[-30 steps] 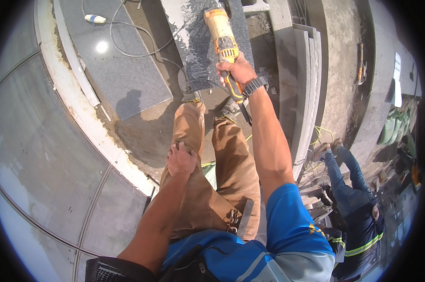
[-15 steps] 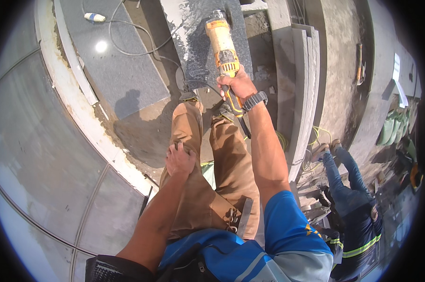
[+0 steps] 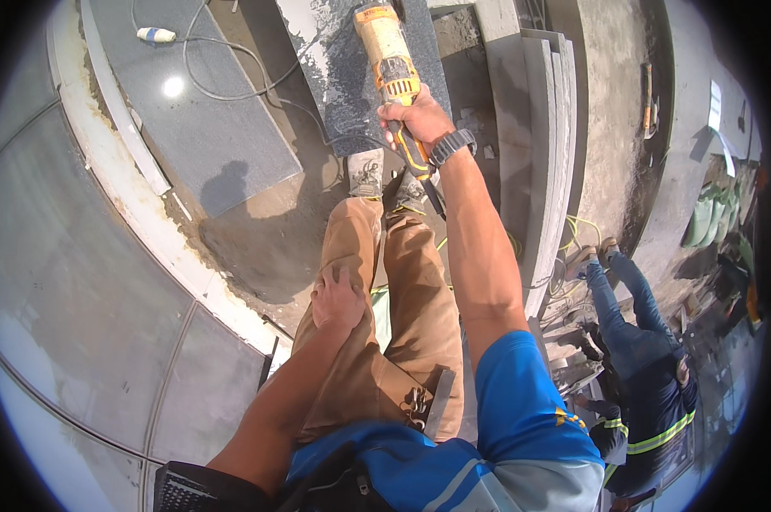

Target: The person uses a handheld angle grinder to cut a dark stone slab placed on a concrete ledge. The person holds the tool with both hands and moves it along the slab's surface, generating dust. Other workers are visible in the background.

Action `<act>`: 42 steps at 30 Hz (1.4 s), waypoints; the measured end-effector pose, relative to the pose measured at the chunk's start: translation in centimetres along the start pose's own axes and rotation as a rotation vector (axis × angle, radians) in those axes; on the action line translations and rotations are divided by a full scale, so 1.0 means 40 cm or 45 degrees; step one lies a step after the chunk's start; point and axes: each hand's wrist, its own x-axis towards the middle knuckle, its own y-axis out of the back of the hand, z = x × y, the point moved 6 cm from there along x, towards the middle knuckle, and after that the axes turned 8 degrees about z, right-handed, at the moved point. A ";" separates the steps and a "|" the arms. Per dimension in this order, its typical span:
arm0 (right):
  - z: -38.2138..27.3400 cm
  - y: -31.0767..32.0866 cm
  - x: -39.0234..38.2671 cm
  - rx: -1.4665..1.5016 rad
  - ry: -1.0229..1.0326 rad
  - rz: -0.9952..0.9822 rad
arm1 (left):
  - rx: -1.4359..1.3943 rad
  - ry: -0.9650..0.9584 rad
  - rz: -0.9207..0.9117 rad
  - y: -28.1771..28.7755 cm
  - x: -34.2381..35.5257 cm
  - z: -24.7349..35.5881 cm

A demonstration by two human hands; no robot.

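My right hand [image 3: 418,119] is wrapped round the dark rear handle of a yellow angle grinder [image 3: 387,51]. The grinder is held out over a grey stone slab [image 3: 343,94] smeared with white along its left side. Its head runs to the picture's top edge, so the disc is not visible. A dark cord leaves the handle's rear end beside my wrist. My left hand [image 3: 337,300] rests on my left thigh, fingers spread over the brown trouser cloth, with nothing in it.
Another grey slab [image 3: 202,111] lies to the left, with a cable and a pale plug [image 3: 156,35] on it. Long stacked stone strips [image 3: 539,154] stand on the right. Beyond them, a person [image 3: 641,341] in a dark top bends over. A hammer-like tool [image 3: 648,102] lies far right.
The grinder and my right hand have shifted slightly up and left in the picture. My left foot has come more into view beside the slab. My left hand stays on my thigh.
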 end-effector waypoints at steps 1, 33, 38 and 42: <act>-0.010 -0.004 0.011 -0.003 0.016 -0.041 | 0.028 -0.046 0.072 -0.029 -0.004 -0.006; 0.065 0.030 -0.060 -0.016 0.018 -0.020 | -0.023 0.107 0.134 -0.111 -0.031 0.016; 0.082 0.040 -0.077 -0.007 0.008 -0.012 | -0.033 0.123 0.117 -0.112 -0.041 0.012; 0.097 0.046 -0.086 -0.010 0.027 -0.017 | -0.026 0.140 0.108 -0.111 -0.043 0.010</act>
